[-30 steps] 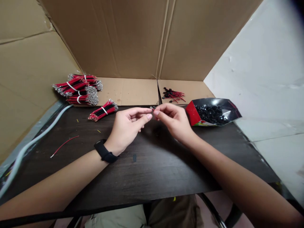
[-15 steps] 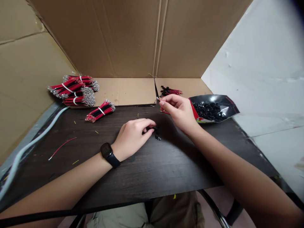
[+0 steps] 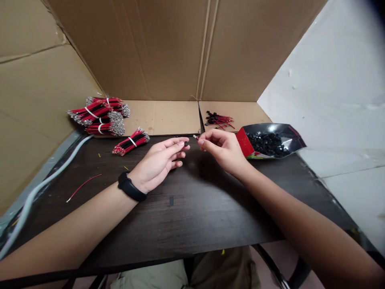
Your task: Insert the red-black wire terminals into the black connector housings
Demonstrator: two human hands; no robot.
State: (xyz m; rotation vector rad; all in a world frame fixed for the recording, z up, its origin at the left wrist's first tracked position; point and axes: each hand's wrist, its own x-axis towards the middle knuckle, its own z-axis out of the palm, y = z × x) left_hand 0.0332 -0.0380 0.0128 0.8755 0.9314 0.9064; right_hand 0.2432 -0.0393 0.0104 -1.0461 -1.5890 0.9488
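Between thumb and forefinger, my left hand (image 3: 164, 160) pinches a small black connector housing (image 3: 186, 143) above the dark table. Facing it from the right, my right hand (image 3: 224, 148) grips a red wire (image 3: 196, 137) whose silver crimped end points at the housing; a small gap separates the two. Most of the wire is hidden by my fingers. Behind my right hand, on cardboard, lies a pile of red and black wires with black housings (image 3: 218, 119). An open black and red packet (image 3: 249, 150) of loose black housings stands just right of that hand.
Tied bundles of red and black wires (image 3: 98, 116) are stacked at the back left, with one more bundle (image 3: 131, 141) in front. A single red wire (image 3: 82, 186) lies on the table (image 3: 144, 233) at left. Cardboard walls (image 3: 150, 52) and a pale cable (image 3: 45, 180) border the workspace.
My left hand has risen from the tabletop and turned, now with a black housing in its fingertips. My right hand has moved slightly down, its wire end closer to the left hand.
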